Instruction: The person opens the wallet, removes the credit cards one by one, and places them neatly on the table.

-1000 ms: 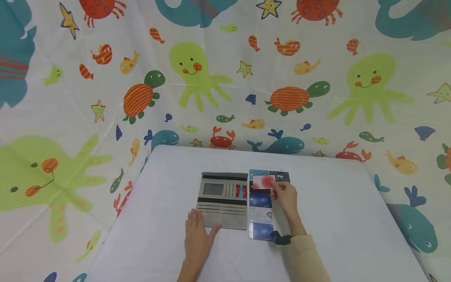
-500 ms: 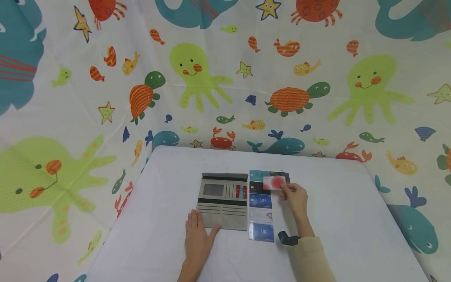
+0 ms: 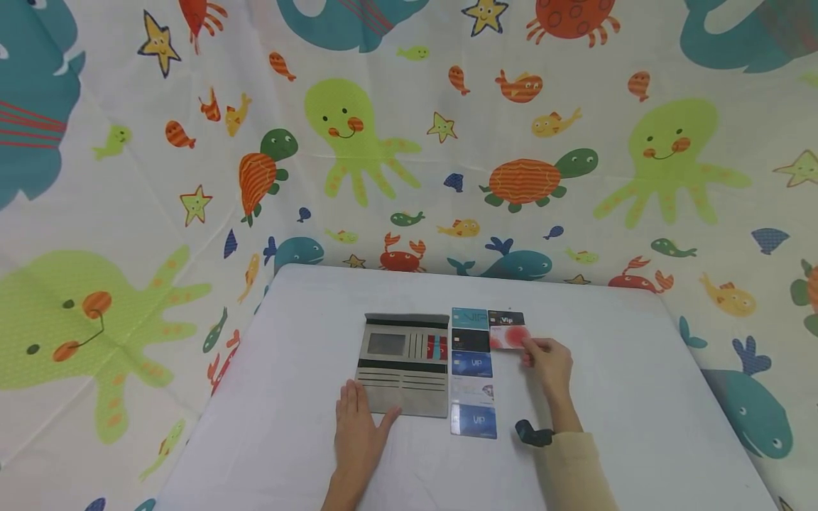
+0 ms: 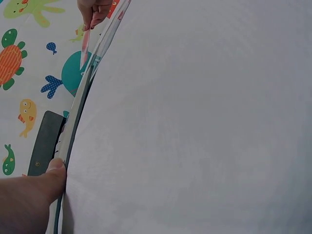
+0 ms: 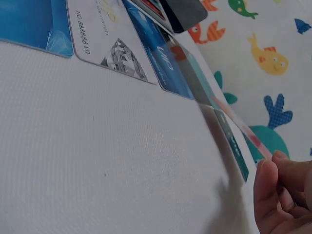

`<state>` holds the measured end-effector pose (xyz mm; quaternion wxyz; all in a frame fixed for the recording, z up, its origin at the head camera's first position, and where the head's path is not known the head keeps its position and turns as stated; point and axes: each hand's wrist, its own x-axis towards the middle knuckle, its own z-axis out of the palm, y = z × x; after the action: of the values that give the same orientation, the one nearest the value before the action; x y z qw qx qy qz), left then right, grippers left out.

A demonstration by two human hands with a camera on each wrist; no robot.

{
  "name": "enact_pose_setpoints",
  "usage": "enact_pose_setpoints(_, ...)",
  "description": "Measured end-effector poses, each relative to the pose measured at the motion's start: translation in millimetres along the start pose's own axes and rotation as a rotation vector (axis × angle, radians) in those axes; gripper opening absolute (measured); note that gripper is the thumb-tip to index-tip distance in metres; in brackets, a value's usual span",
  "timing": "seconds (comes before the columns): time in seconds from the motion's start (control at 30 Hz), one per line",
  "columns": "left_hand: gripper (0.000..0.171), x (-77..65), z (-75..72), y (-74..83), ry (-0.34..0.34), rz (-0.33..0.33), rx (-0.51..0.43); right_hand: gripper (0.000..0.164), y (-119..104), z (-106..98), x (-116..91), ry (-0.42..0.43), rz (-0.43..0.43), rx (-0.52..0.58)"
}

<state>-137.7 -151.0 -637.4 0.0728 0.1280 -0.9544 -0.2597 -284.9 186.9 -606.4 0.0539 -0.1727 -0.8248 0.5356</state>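
My right hand (image 3: pixel 551 365) pinches a pink-and-white card (image 3: pixel 508 337) by its right edge. In the right wrist view the card is tilted, held above the table. It overlaps the lower part of a black "Vip" card (image 3: pixel 506 317) in the head view. My left hand (image 3: pixel 361 429) lies with fingers extended on the lower left corner of an opened grey wallet (image 3: pixel 404 365); its thumb is at the wallet's near edge. Red cards (image 3: pixel 437 347) show in the wallet's right slots. A column beside the wallet holds a teal card (image 3: pixel 469 317), a black card (image 3: pixel 471 340) and several others.
The lower column has a blue VIP card (image 3: pixel 471 364), a white card with a diamond picture (image 3: pixel 473 390) and another blue VIP card (image 3: pixel 473 421). A white cloth covers the table (image 3: pixel 639 426). A sea-animal curtain (image 3: pixel 409 156) hangs behind it.
My right hand has carried the pink-and-white card rightward and slightly nearer, from over the column's black card to below the "Vip" card. The left hand stays on the wallet.
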Motion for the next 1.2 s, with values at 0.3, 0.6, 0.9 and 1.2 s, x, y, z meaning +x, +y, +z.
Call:
enact_pose_setpoints(0.3,0.1,-0.2,-2.3,1.4,-0.015,-0.01,-0.006,0.033,7,-4,0,-0.009,0.006,-0.047)
enact_pose_setpoints(0.6,0.1,-0.8,-2.2,2.0,-0.024,-0.015,-0.012,0.03,9,-2,1,-0.029,0.0,-0.092)
enact_pose_setpoints(0.9,0.099,-0.8,-0.7,1.5,-0.017,-0.004,-0.013,0.028,8,2,3,-0.003,-0.03,-0.235)
enact_pose_setpoints(1.2,0.1,0.8,2.9,-1.9,-0.019,-0.008,0.0,0.029,6,6,4,-0.007,-0.062,-0.316)
